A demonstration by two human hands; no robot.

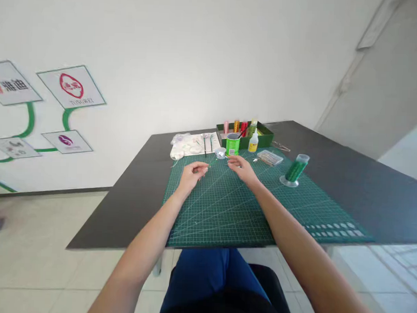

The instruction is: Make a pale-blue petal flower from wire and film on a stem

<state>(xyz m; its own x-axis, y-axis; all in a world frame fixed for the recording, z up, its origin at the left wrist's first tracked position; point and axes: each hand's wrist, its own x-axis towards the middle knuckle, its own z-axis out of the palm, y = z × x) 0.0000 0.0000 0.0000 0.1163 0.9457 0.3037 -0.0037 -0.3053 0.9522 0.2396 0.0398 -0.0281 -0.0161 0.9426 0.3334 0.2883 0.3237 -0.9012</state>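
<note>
My left hand (193, 175) is over the left part of the green cutting mat (223, 212), with thumb and fingers pinched together. From its fingertips a thin green strand (213, 162) points up and to the right. My right hand (241, 167) faces it across a small gap, fingers bent and closed at the tips. Whatever they may pinch is too small to make out. Just beyond the hands sits a small whitish dish (220, 152), close to a bright green can (232, 144) on the mat.
A dark green box (265, 139) with thread spools stands behind a glue bottle (253, 141). To the right are a clear plastic case (270, 157) and an upright clear tube (296, 168) with green contents. White sheets (190, 146) with brushes lie at back left.
</note>
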